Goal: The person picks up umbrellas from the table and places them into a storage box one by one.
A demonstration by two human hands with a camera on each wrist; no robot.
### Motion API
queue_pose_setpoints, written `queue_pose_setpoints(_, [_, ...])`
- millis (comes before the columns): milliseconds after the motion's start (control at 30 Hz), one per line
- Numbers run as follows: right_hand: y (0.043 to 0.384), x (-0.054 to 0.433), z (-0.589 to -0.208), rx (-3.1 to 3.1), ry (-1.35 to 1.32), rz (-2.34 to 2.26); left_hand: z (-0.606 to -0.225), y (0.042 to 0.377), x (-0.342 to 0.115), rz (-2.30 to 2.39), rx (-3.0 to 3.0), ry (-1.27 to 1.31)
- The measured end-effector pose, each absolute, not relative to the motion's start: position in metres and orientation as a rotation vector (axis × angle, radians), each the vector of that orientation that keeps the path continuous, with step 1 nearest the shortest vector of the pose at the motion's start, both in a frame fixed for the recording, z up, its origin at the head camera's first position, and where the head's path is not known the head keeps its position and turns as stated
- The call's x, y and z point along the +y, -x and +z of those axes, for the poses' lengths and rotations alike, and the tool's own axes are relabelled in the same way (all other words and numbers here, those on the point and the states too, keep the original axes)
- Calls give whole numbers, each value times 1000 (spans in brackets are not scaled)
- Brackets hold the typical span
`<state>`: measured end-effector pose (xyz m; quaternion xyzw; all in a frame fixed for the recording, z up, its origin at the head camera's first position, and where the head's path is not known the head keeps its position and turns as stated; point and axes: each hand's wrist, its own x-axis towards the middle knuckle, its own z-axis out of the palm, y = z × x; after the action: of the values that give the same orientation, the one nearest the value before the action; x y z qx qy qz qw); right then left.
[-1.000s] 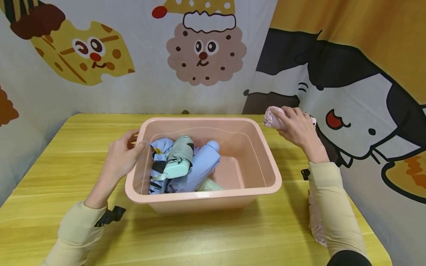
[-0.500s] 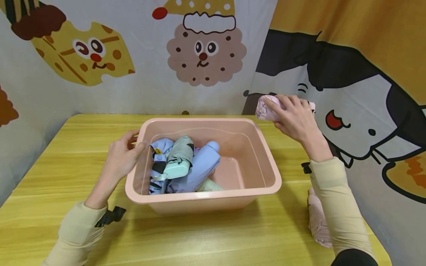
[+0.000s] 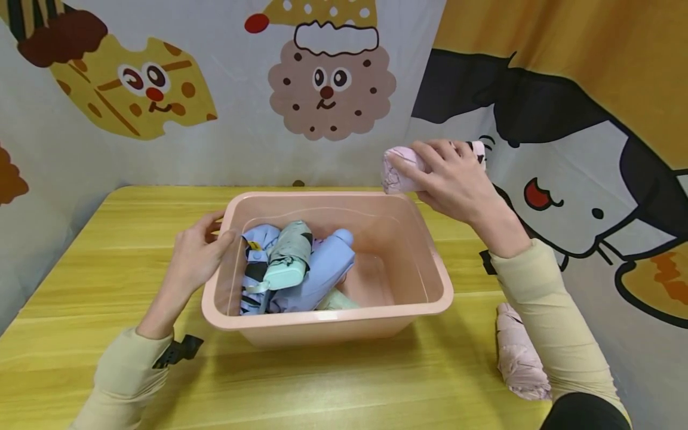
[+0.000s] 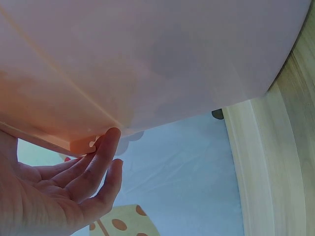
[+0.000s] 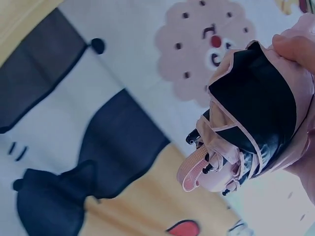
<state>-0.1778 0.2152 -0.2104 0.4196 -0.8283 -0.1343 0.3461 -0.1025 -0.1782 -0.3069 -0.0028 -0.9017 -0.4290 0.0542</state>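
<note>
My right hand (image 3: 457, 179) grips a folded pink umbrella (image 3: 400, 170) above the back right corner of a pink plastic tub (image 3: 328, 316). In the right wrist view the folded umbrella (image 5: 256, 103) shows a black patch, rib tips and a pink strap loop. My left hand (image 3: 196, 254) holds the tub's left rim, thumb over the top; the left wrist view shows its fingers (image 4: 101, 167) bent up under the rim. Inside the tub lie a blue folded umbrella (image 3: 322, 272), a grey-green one with a mint handle (image 3: 285, 275), and a blue-and-black one (image 3: 255, 269) at the left wall.
Another pink folded umbrella (image 3: 521, 358) lies on the yellow wooden table (image 3: 322, 382) beside my right forearm. Something pale green (image 3: 337, 300) shows low in the tub. A cartoon-printed curtain (image 3: 226, 155) hangs behind the table and along its right side.
My right hand has moved left and upward with the pink umbrella, from right of the tub to over its back right corner. The left hand and the tub stay put.
</note>
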Motion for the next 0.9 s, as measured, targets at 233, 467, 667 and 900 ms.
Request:
queue_pose_setpoints(233, [168,181,-199,-2047,-1202,-431,-308,104,-179,-1300,-2736,17])
queue_pose_setpoints(467, [158,148,-195,-2056,-1301,-520,-308,104,-179,-1307,-2724,23])
queue_pose_setpoints(667, [156,122,-202,-1935,-1389,-562,-307,106,-179,-1311,-2728,17])
queue_pose_setpoints(900, [153,98,-213,-1857,-1471,-680,-306,107,-180,-1295,-2718,36])
